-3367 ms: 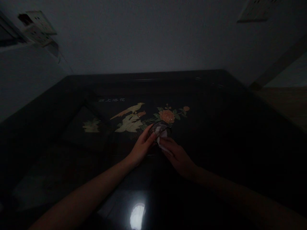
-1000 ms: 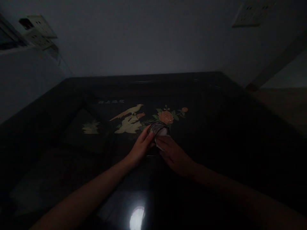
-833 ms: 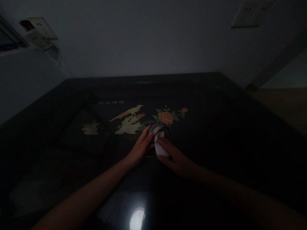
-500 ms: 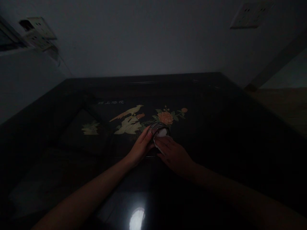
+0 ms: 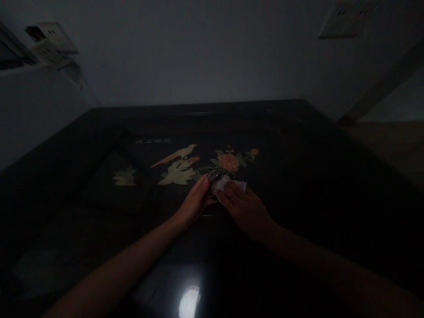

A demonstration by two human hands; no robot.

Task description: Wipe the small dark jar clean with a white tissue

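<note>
**Bowl in left hand, tissue in right, dim room**

Clock is centred on the bowl, wearer's view, 12 away from us.

We've got a dark shiny bowl [image 5: 212,177] (could be a cup, too dim to be sure) at mid-counter. Can't tell if it touches the counter [image 5: 212,247] or sits just above it.

Left hand [image 5: 195,199] comes in at 8 o'clock, curled partway, thumb and fingers gripping the bowl's side. Looks like the steadying side: that grip leaves the near face free for the other hand.

Right hand [image 5: 247,211] is at 4 o'clock, fingers slightly bent and close together over a white tissue [image 5: 219,184], pinning it against the bowl. A loose end sticks out towards 2. We'd say the fingers lie flat to spread the pressure. What looks like a ring [image 5: 232,195] shows on one finger.

Count: 2 hands, 1 bowl, 1 tissue. On the counter top we see 1 bird picture [image 5: 179,154] at 10, 1 big flower picture [image 5: 228,162] at 1, 1 leafy picture [image 5: 125,176] at 9, and 1 light patch [image 5: 189,302] between 6 and 7. Sockets on the wall [image 5: 205,53]: 2 overlapping plates [image 5: 58,37] at 10, plus a double-looking panel [image 5: 341,21] between 1 and 2.
</note>
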